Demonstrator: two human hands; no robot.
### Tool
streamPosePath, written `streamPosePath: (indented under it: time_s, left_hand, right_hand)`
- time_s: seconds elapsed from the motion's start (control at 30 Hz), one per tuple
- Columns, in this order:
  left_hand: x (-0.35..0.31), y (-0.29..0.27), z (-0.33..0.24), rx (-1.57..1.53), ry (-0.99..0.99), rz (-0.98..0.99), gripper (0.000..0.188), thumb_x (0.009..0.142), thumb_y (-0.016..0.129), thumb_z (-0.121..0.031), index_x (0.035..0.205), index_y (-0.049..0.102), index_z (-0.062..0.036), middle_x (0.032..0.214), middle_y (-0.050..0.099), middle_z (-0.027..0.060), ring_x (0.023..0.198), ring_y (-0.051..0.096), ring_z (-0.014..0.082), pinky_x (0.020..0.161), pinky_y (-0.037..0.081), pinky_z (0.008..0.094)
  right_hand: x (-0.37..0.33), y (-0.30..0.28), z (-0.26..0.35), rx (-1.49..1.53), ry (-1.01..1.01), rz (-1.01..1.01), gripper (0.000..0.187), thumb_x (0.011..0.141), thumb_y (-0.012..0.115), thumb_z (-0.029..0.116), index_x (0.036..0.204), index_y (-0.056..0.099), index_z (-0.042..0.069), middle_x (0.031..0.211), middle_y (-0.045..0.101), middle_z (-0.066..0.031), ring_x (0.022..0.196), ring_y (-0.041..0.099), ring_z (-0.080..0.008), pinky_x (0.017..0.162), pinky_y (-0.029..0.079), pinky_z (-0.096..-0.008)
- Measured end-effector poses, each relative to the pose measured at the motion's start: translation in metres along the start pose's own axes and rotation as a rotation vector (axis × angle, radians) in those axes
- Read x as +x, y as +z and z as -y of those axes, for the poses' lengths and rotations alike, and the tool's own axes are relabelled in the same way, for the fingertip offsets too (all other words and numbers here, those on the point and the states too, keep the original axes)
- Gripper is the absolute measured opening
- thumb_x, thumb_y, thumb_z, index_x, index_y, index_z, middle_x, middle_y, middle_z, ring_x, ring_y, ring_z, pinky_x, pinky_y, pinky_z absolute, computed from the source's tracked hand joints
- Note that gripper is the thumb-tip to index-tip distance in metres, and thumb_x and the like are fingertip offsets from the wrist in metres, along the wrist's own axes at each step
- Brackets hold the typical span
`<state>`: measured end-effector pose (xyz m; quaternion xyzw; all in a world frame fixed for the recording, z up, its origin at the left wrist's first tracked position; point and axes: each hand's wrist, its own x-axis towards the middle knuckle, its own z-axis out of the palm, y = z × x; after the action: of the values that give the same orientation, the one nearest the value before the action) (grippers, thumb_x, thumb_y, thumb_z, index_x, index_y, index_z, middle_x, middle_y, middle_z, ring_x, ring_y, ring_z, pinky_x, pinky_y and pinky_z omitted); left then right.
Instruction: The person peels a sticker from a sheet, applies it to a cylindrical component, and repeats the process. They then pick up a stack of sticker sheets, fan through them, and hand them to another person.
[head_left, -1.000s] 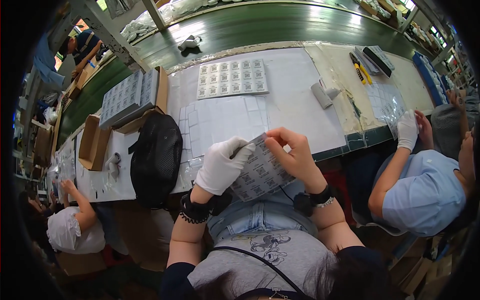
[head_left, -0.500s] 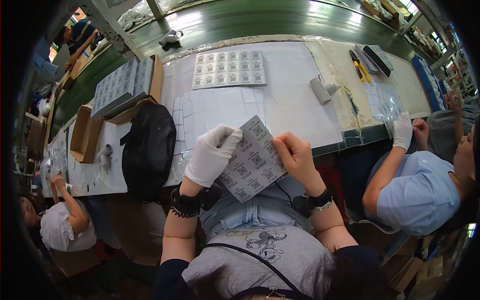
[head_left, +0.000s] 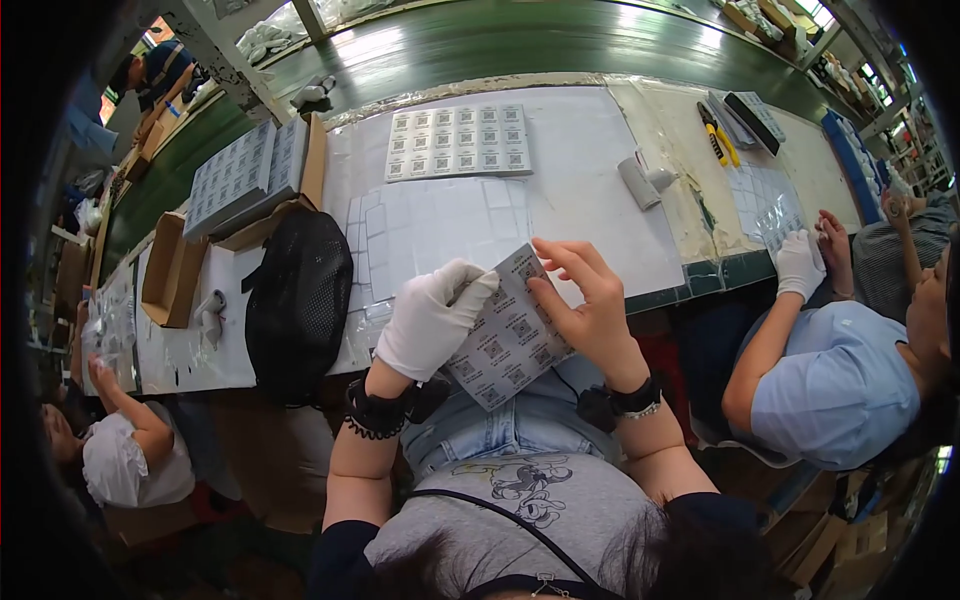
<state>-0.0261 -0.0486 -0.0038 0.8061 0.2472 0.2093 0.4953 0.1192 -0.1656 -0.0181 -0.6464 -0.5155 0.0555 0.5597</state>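
Note:
A sheet of square-code labels [head_left: 508,335] is tilted in front of my body, silvery white with rows of dark printed squares. My left hand [head_left: 432,318], in a white glove, is closed on the sheet's upper left edge, thumb and fingers pinched together. At the sheet's top right edge is my bare right hand [head_left: 588,302]. Its thumb touches the sheet, while the index and middle fingers stretch apart from the thumb near the top corner. Whether a loose label is between these fingers I cannot make out. Beyond my hands lies a stack of similar label sheets [head_left: 460,142].
Open cardboard boxes [head_left: 172,268] stand left, one holding label stacks [head_left: 232,178]. A black mesh bag [head_left: 298,305] hangs over the table edge. A white cylindrical device [head_left: 642,182] and yellow-handled pliers [head_left: 718,138] lie right. Co-workers sit both sides; a green conveyor [head_left: 480,50] runs behind.
My right thumb and fingers have spread apart at the sheet's top corner. The sheet has shifted slightly right and down. A grey item on the conveyor has moved left.

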Motion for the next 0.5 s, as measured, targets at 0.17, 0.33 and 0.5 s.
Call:
streamPosePath:
  time_s: [0.17, 0.33, 0.5]
  left_hand:
    - [0.002, 0.002, 0.004, 0.001, 0.013, 0.001, 0.016, 0.086, 0.057, -0.014, 0.086, 0.058, 0.0023, 0.066, 0.057, 0.0021, 0.06, 0.05, 0.0046, 0.055, 0.043, 0.0203]
    - [0.003, 0.006, 0.003, -0.026, -0.004, 0.007, 0.017, 0.086, 0.057, -0.014, 0.086, 0.058, 0.0023, 0.066, 0.058, 0.0021, 0.061, 0.051, 0.0045, 0.055, 0.043, 0.0203]
    - [0.004, 0.008, 0.006, -0.067, -0.048, 0.014, 0.017, 0.087, 0.057, -0.015, 0.087, 0.058, 0.0019, 0.066, 0.058, 0.0018, 0.061, 0.05, 0.0041, 0.055, 0.042, 0.0201]
  right_hand:
    - [-0.003, 0.005, 0.0, -0.112, -0.05, -0.032, 0.032, 0.073, 0.064, 0.001, 0.105, 0.06, 0.001, 0.096, 0.06, -0.0113, 0.081, 0.06, -0.0195, 0.069, 0.048, -0.0277]
    - [-0.005, 0.01, -0.003, -0.235, -0.122, -0.116, 0.031, 0.073, 0.065, 0.002, 0.103, 0.061, 0.0, 0.099, 0.06, -0.0135, 0.085, 0.06, -0.0239, 0.073, 0.049, -0.0297]
    - [-0.008, 0.011, -0.004, -0.338, -0.15, -0.139, 0.029, 0.072, 0.065, 0.002, 0.101, 0.062, -0.001, 0.101, 0.061, -0.0144, 0.088, 0.06, -0.0261, 0.075, 0.049, -0.0306]
